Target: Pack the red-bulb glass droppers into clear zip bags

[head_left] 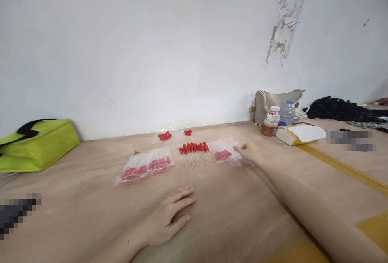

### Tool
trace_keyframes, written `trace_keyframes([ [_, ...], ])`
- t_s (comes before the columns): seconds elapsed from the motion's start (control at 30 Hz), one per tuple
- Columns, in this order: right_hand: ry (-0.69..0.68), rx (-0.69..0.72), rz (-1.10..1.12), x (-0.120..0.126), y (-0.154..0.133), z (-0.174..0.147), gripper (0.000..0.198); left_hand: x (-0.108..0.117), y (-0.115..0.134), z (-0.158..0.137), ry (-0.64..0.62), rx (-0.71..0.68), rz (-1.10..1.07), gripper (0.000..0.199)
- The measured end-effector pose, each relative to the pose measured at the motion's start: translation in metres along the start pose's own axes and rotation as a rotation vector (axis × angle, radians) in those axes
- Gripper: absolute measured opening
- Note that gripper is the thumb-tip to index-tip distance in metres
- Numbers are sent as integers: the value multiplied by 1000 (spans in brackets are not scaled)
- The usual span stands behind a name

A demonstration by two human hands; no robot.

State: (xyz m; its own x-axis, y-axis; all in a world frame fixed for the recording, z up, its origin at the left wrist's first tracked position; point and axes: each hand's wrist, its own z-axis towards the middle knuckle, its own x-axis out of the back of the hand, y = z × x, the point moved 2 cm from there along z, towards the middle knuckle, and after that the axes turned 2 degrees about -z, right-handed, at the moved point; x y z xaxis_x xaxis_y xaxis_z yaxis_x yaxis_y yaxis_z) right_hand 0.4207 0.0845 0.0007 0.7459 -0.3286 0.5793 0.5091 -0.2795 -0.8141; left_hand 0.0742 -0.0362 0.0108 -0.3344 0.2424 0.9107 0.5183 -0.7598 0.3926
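Observation:
My left hand (172, 214) lies palm down on the brown paper table cover (218, 218), fingers spread, holding nothing. At the right, my right hand (247, 153) is over a clear plastic zip bag (237, 155), its fingers bent at the bag's edge; the fingertips are partly hidden. Beside it lies a zip bag of red-bulbed droppers (222, 154). In the middle, a row of loose droppers (197, 153) has red bulbs toward the wall and thin clear stems toward me. To the left, several filled zip bags (145, 168) overlap.
Small red bulbs (165, 135) lie on clear plastic near the wall. A lime-green bag (45, 143) stands far left. At the right are a brown drink bottle (271, 121), a water bottle (287, 111), a beige bag (263, 101), a tissue pack (300, 133) and black fabric (336, 109).

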Motion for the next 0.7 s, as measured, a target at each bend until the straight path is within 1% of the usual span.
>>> trace_keyframes([
  [0.07,77,-21,-139,18,4,13,26,0,0,0,-3,0,5,42],
  [0.17,79,-75,-303,31,10,30,25,0,0,0,-8,10,16,42],
  [0.27,34,-112,-403,30,12,41,25,0,1,-1,0,9,16,42],
  [0.37,-8,-115,-463,25,10,43,21,-1,0,-1,0,8,12,42],
  [0.43,-21,-82,-484,23,8,40,18,-1,0,-1,4,11,11,42],
  [0.5,6,-22,-496,26,4,35,12,-2,-1,-1,10,5,8,42],
  [0.6,121,73,-524,34,-8,26,9,-2,-3,-1,23,-10,-4,42],
  [0.67,222,122,-550,39,-22,17,15,-2,-3,-1,29,-17,-11,41],
  [0.7,277,177,-553,40,-31,9,19,-3,-2,-1,25,-19,-15,41],
])
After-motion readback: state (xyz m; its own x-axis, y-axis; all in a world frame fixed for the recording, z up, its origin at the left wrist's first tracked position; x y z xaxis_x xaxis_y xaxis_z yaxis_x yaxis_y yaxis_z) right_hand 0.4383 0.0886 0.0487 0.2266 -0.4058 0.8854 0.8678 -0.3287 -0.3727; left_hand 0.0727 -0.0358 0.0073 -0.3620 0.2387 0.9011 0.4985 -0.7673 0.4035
